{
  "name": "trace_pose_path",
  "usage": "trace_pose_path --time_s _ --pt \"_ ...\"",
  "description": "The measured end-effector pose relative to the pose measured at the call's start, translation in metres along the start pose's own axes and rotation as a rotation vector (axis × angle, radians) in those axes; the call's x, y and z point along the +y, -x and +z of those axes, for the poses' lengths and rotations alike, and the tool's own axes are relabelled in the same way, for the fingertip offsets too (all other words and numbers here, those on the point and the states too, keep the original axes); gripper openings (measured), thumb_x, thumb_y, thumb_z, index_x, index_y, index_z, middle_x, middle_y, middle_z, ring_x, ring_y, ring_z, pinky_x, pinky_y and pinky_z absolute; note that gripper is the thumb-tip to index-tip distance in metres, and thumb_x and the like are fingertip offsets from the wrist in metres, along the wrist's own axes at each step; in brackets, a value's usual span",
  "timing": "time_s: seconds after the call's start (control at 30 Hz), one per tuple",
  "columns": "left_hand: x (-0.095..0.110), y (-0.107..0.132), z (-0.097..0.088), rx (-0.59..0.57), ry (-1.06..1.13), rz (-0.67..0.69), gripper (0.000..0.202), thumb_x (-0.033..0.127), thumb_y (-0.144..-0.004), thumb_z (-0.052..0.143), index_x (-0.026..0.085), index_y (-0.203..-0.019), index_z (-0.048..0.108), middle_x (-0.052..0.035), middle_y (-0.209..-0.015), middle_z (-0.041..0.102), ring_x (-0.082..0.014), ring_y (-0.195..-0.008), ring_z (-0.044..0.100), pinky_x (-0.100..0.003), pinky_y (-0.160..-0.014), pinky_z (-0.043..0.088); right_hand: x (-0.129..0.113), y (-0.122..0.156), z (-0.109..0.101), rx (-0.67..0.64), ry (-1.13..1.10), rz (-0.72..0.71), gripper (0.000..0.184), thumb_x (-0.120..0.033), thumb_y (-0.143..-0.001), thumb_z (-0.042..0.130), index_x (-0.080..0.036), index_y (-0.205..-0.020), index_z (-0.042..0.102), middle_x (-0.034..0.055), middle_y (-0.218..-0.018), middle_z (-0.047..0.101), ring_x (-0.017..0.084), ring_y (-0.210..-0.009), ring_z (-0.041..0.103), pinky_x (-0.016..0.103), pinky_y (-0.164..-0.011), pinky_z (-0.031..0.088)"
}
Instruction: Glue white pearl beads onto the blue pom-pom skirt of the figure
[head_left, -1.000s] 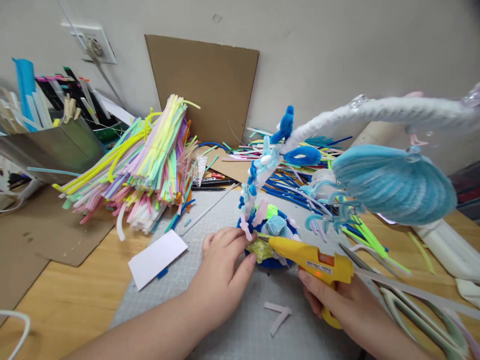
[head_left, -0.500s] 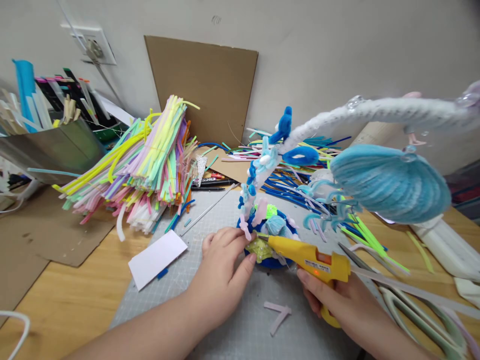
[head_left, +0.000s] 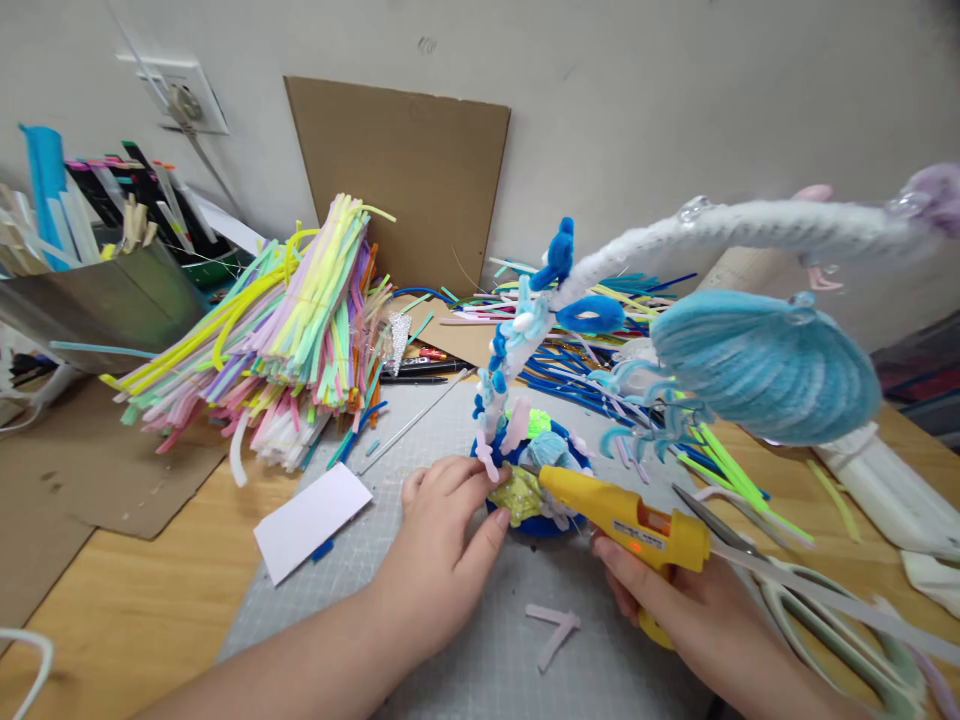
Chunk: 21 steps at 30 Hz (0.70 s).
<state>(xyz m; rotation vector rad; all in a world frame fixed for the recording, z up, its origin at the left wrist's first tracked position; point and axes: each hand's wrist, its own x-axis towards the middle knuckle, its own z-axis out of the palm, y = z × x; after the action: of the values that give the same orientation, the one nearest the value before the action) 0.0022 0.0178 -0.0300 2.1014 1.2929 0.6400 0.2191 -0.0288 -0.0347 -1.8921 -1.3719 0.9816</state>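
The right hand [head_left: 697,605] is wrapped around the handle of the yellow glue gun [head_left: 622,510], which has a red light lit on its side. A pale stick [head_left: 862,612] runs from the gun's rear across the scissors [head_left: 840,625]. The nozzle points left, over the upper edge of the yellow piece [head_left: 516,497] on the blue base [head_left: 536,528]; I cannot tell whether it touches. The left hand [head_left: 442,540] is at the base's left side, thumb and forefinger a narrow gap apart beside the yellow piece; whether they pinch it, I cannot tell.

The base stands on the gray mat [head_left: 615,665], between the 2 hands. From it rises a white arch [head_left: 720,232], curving right, with a blue shell [head_left: 765,370] below it. Pink strips [head_left: 559,625] lie in front of the base, and a white card [head_left: 313,522] lies left of the left hand.
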Motion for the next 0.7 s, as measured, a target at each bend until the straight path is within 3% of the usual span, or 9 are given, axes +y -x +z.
trace_pose_path --time_s 0.2,0.4,0.7 --pt "0.0007 0.0000 -0.0003 -0.011 -0.003 0.004 0.034 0.034 -0.094 0.043 0.027 -0.124 0.057 -0.0086 -0.132 0.057 -0.0280 -0.124 0.046 -0.051 -0.101 0.029 0.0012 0.0023 -0.0006 -0.019 -0.075 0.039 0.040 -0.063 -0.078 0.051 -0.024 -0.070 0.056 -0.0020 -0.046 0.052 0.020 -0.044 0.054 0.030 -0.040 0.039" --pt "0.0006 0.0000 -0.0007 -0.015 -0.009 0.007 0.034 0.035 -0.094 0.042 0.027 -0.124 0.057 -0.0085 -0.131 0.057 -0.0284 -0.123 0.047 -0.052 -0.101 0.029 0.0045 -0.0012 -0.0023 -0.076 -0.154 0.052 0.049 -0.069 -0.076 0.053 -0.021 -0.070 0.060 -0.0032 -0.042 0.052 0.017 -0.042 0.052 0.028 -0.046 0.039" --pt "0.0024 -0.0005 -0.0013 -0.018 -0.080 0.034 0.034 0.032 -0.094 0.042 0.028 -0.124 0.057 -0.0078 -0.127 0.059 -0.0278 -0.120 0.049 -0.052 -0.098 0.030 0.0095 -0.0039 -0.0048 -0.207 -0.400 0.092 0.049 -0.067 -0.077 0.058 -0.019 -0.082 0.062 -0.0047 -0.047 0.054 0.012 -0.039 0.048 0.024 -0.042 0.033"
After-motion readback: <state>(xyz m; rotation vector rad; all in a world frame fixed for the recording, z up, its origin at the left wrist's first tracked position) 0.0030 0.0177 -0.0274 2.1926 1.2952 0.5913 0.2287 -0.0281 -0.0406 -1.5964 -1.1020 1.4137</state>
